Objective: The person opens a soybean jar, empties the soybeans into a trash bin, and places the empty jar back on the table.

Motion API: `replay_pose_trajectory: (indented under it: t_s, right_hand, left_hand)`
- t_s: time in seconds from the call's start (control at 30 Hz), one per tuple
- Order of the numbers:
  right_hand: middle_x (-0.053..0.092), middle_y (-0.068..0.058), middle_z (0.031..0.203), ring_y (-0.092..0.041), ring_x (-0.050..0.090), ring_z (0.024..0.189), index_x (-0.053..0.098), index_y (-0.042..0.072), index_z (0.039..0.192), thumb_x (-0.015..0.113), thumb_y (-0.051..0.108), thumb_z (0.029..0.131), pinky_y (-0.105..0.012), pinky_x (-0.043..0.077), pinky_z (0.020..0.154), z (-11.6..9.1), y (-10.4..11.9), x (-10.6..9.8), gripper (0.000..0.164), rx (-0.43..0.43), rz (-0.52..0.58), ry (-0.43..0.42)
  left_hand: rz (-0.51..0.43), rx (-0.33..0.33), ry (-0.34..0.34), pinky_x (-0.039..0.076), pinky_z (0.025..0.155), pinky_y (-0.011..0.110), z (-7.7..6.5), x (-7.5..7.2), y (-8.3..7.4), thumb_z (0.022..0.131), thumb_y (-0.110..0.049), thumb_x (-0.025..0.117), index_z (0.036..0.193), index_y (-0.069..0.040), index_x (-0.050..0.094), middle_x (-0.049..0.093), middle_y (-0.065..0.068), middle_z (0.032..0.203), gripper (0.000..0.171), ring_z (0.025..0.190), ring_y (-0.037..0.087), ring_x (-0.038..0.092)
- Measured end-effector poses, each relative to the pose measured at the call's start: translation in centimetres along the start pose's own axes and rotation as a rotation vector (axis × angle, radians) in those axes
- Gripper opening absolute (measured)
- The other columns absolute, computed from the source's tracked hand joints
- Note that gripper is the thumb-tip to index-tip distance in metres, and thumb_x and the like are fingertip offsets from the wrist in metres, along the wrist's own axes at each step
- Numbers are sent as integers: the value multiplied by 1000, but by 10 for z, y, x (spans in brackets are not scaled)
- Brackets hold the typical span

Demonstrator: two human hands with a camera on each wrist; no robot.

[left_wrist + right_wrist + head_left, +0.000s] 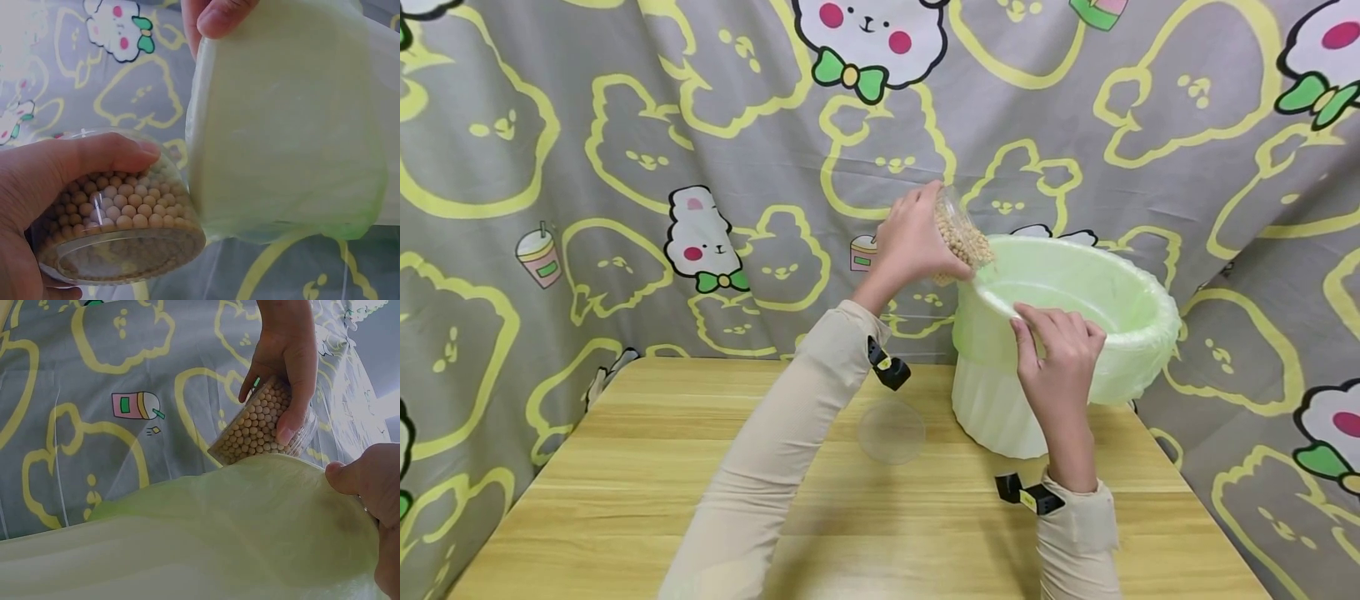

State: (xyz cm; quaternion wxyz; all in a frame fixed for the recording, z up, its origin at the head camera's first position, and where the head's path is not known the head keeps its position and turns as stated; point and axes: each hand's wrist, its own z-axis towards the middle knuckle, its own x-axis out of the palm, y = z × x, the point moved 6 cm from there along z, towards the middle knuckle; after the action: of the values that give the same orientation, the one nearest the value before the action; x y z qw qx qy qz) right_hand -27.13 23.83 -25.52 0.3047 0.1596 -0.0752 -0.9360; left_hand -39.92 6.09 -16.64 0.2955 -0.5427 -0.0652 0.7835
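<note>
My left hand (913, 237) grips a clear plastic jar (962, 233) filled with small round beige beads. The jar is tipped toward the left side of the rim of a white trash bin (996, 417). In the left wrist view the jar's base (125, 256) faces the camera, with thumb and fingers around its side. A pale green plastic bag (1127, 367) lines the bin and folds down over its outside. My right hand (1060, 358) pinches the bag-covered rim at the near side. Its thumb (344, 478) shows against the bag in the right wrist view.
A round translucent lid (891, 431) lies flat on the wooden table (700, 467), left of the bin. Behind and beside the table hangs a grey cartoon-print curtain (760, 167). The bin stands near the table's back right edge.
</note>
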Motion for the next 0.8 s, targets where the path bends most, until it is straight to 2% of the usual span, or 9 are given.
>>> replay_pose_trajectory:
  t_s: [0.47,0.8]
  right_hand:
    - [73,-22,90,-40,56,83,77,-3,105,72,5,92,-55,30,88,1,0,-1,15,6,0,-1]
    - [73,-22,91,-40,56,83,76,-3,105,72,5,93,-57,30,89,1,-1,0,16,8,1,7]
  left_hand:
    - [29,22,0,48,110,42,2,-2,-7,57,-52,95,162,-21,25,39,3,161,131,147,23,39]
    - [-21,63,-46,52,102,37,2,-3,-12,53,-46,98,156,-24,29,51,2,150,126,135,22,49]
